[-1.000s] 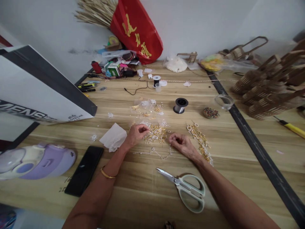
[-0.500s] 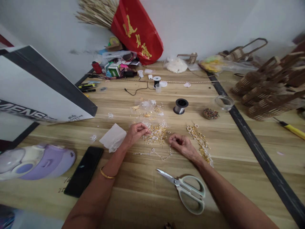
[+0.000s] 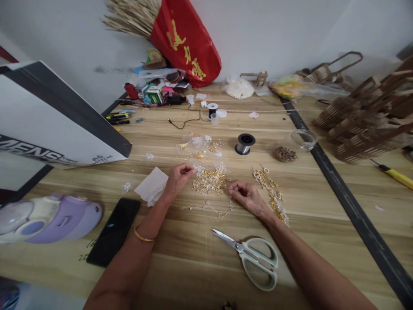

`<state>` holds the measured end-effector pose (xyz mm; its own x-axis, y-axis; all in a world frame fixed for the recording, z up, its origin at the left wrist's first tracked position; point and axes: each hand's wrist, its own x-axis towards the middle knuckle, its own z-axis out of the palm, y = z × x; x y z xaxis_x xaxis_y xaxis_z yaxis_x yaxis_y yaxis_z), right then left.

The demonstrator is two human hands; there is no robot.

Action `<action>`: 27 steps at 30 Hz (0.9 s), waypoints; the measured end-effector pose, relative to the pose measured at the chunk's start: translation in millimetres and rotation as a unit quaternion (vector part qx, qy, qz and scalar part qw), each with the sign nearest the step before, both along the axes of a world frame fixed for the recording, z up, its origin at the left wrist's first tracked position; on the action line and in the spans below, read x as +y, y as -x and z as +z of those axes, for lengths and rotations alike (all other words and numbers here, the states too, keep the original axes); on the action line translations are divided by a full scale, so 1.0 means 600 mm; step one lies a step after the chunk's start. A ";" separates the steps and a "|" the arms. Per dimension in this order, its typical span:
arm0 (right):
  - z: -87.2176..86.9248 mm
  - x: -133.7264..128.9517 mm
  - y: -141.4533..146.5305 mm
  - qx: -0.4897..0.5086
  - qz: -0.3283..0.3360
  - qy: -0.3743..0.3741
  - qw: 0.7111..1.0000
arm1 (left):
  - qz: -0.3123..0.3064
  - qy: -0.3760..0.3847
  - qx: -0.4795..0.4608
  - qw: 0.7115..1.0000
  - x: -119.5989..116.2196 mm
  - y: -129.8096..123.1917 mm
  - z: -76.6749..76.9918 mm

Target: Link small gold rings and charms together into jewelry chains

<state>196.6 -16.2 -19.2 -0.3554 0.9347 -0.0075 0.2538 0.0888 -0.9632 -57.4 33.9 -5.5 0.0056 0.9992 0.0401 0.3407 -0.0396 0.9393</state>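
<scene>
A pile of small gold and clear beads [image 3: 209, 181] lies on the wooden table between my hands. At the pile's upper left edge is my left hand [image 3: 180, 177], its thumb and fingertips pinched together; whatever they hold is too small to make out. My right hand [image 3: 245, 194] is closed at the pile's right side, fingertips pinching the end of a thin beaded chain [image 3: 206, 206]. That chain trails leftward over the table below the pile. Right of my right hand lies a bundle of gold and clear beaded strands [image 3: 271, 189].
Scissors [image 3: 248, 258] lie in front, between my forearms. A black phone [image 3: 113, 232], white paper [image 3: 152, 186] and a purple-white bottle [image 3: 61, 218] are at left. Beyond the pile stand a wire spool [image 3: 244, 144] and a glass jar [image 3: 303, 140]; woven baskets [image 3: 351, 116] crowd the right.
My left hand has shifted left and slightly away from me, from over the pile to its upper left edge. My right hand and the chain have stayed in place.
</scene>
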 end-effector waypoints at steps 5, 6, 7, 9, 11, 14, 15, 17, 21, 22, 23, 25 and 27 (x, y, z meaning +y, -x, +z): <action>-0.002 0.001 0.000 -0.006 0.000 0.005 1.000 | 0.014 0.032 -0.089 0.995 0.006 0.010 -0.003; -0.003 0.001 0.000 -0.005 0.001 0.004 1.000 | 0.019 0.028 -0.084 0.996 0.007 0.012 -0.003; -0.004 0.001 -0.001 -0.005 0.001 0.003 1.000 | 0.026 0.018 -0.068 0.997 0.008 0.013 -0.003; -0.005 0.002 -0.001 -0.003 0.000 0.003 1.000 | 0.044 -0.018 -0.004 0.999 0.008 0.016 -0.002; -0.005 0.001 0.000 0.000 -0.002 0.004 1.000 | 0.070 -0.062 0.100 0.991 0.007 0.018 0.001; -0.003 0.001 0.000 0.002 -0.003 0.004 1.000 | 0.100 -0.107 0.270 0.952 0.004 0.022 0.006; -0.002 0.000 0.000 0.002 -0.003 0.004 1.000 | 0.099 -0.124 0.314 0.936 0.003 0.023 0.006; -0.001 0.001 0.000 0.001 -0.002 0.001 1.000 | 0.088 -0.161 0.375 0.908 0.002 0.024 0.006; -0.002 0.002 -0.001 -0.004 0.000 0.000 1.000 | 0.037 -0.210 0.406 0.889 0.003 0.016 0.003; -0.002 0.002 -0.002 -0.006 0.000 0.000 1.000 | 0.009 -0.215 0.396 0.893 0.003 0.010 0.002; -0.003 0.002 -0.002 -0.008 -0.001 0.000 1.000 | -0.023 -0.219 0.381 0.898 0.002 0.004 0.001; -0.004 0.002 -0.002 -0.009 -0.002 0.001 1.000 | -0.079 -0.213 0.350 0.909 -0.002 -0.011 -0.001; -0.006 0.002 -0.002 -0.007 0.000 0.001 1.000 | -0.118 -0.203 0.330 0.914 -0.006 -0.023 -0.005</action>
